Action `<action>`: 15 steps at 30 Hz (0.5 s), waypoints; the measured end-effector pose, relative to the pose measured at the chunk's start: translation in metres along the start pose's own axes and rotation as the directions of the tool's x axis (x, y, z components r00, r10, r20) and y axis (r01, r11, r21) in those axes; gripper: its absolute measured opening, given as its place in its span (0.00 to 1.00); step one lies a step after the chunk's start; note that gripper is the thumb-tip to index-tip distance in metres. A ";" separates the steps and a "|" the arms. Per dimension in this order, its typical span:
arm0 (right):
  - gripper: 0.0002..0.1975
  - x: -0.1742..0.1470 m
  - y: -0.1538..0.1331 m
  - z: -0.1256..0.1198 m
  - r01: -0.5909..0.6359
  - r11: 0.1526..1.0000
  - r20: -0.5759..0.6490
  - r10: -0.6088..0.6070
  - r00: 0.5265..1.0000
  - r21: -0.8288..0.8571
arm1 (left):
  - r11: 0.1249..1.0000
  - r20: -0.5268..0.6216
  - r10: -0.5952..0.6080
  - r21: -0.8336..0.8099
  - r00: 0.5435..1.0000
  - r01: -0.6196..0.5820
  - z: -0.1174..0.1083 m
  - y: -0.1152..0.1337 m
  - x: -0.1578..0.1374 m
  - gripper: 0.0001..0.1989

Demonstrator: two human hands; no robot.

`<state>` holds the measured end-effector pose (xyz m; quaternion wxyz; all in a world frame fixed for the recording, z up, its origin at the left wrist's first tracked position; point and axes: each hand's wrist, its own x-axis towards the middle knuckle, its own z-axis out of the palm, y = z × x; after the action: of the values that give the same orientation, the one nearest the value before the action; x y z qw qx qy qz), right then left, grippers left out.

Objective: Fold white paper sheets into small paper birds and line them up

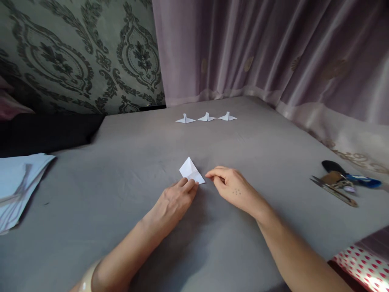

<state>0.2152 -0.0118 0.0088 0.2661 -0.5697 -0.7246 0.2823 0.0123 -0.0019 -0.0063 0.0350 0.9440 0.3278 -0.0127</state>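
Observation:
A small folded piece of white paper [189, 168], kite-shaped with crease lines, lies on the grey cloth surface. My left hand [179, 196] rests on its near edge, fingers pressed together on the paper; the fingertips cover part of that edge. Just right of the paper's right corner is my right hand [231, 184], fingers curled into a pinch, with nothing visible in them. A narrow gap separates its fingertips from the paper. Farther back stand three folded white paper figures in a row: the left one [185, 119], the middle one [207, 117] and the right one [227, 117].
A stack of white paper sheets [21, 182] lies at the left, by a black cloth [45, 134]. On the right are metal scissors [336, 191] and a blue-handled tool [361, 179]. A purple curtain [243, 48] hangs behind. Red-patterned white fabric [361, 263] shows at lower right.

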 end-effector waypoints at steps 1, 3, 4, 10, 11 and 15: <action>0.17 0.000 -0.003 0.006 0.021 1.000 -0.021 -0.021 1.000 0.013 | 1.000 0.000 -0.003 0.003 1.000 0.003 0.001 0.001 0.000 0.18; 0.18 -0.001 -0.008 0.019 0.084 0.996 -0.035 -0.083 0.996 0.023 | 1.000 0.014 -0.020 -0.013 1.000 0.020 0.000 0.002 -0.001 0.18; 0.19 -0.002 -0.011 0.024 0.117 0.993 -0.016 -0.116 0.993 0.005 | 0.999 0.027 -0.034 -0.026 0.999 0.035 -0.001 0.002 -0.001 0.18; 0.17 -0.012 -0.021 0.035 0.228 0.939 0.141 -0.198 0.970 -0.256 | 0.992 0.154 -0.095 -0.065 0.984 0.106 -0.019 0.005 -0.005 0.15; 0.16 -0.013 -0.022 0.036 0.239 0.922 0.159 -0.198 0.967 -0.305 | 0.991 0.170 -0.106 -0.066 0.980 0.119 -0.023 0.005 -0.006 0.15; 0.15 -0.017 -0.027 0.044 0.247 0.849 0.173 -0.187 0.967 -0.467 | 0.978 0.189 -0.192 -0.044 0.963 0.204 -0.037 -0.002 -0.014 0.16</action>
<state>0.1691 -0.0380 -0.0041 0.1006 -0.5142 -0.8465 0.0939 0.0003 -0.0067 0.0315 0.0932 0.8997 0.4162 -0.0929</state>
